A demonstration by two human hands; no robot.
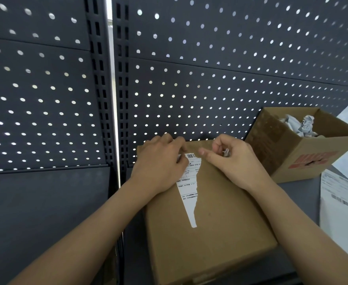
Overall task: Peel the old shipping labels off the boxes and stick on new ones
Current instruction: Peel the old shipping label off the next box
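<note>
Both hands are up at the far edge of the closed brown cardboard box (210, 219), which sits flat on the dark grey shelf (45, 202), centre-right in the head view. On its top is the torn white shipping label (189, 188), a ragged wedge with a barcode at the far end, narrowing to a point towards the person.

The left hand (160, 165) lies over the label's upper left corner, fingers curled, thumb and fingertips nipping the paper's edge there. The right hand (230, 159) is just beside it on the box, index finger stretched out towards the barcode and the other fingers folded round a small crumpled white paper scrap (226, 152) (only a sliver peeks out).

Off to the right stands an open brown cardboard box with red print (304, 159), with balled-up white label scraps (298, 124) in it. Nearer the person, on the right, lies a white printed label sheet (341, 194). The dark grey perforated metal back panel (210, 68) fills the view behind.
</note>
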